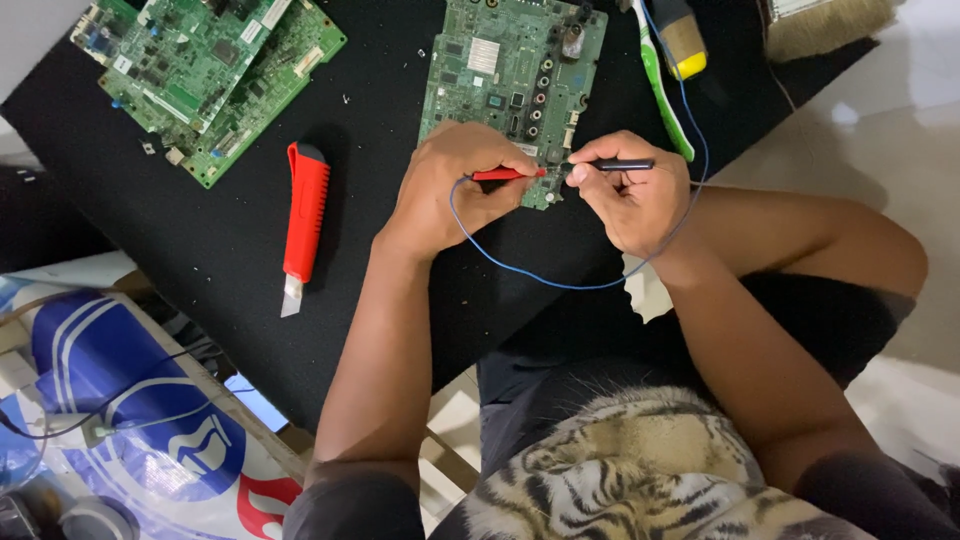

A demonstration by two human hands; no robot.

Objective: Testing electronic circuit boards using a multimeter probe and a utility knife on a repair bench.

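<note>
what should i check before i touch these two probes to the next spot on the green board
1. Red probe gripped in left hand: ok.
2. Black probe gripped in right hand: ok.
3. Both tips over the lower edge of the circuit board: ok; actual contact cannot tell.
4. Blue lead hanging free, not snagged: ok.
5. Red utility knife away from both hands: ok, though its blade is out.
6. Meter reading: cannot tell, no meter in view.

green circuit board [510, 75] looks matt with shiny metal bits, sits on a black matt cloth-like mat [230, 230]. red probe [505, 174] and black probe [620, 164] are smooth plastic, red utility knife [303, 215] glossy plastic, metal blade
</note>
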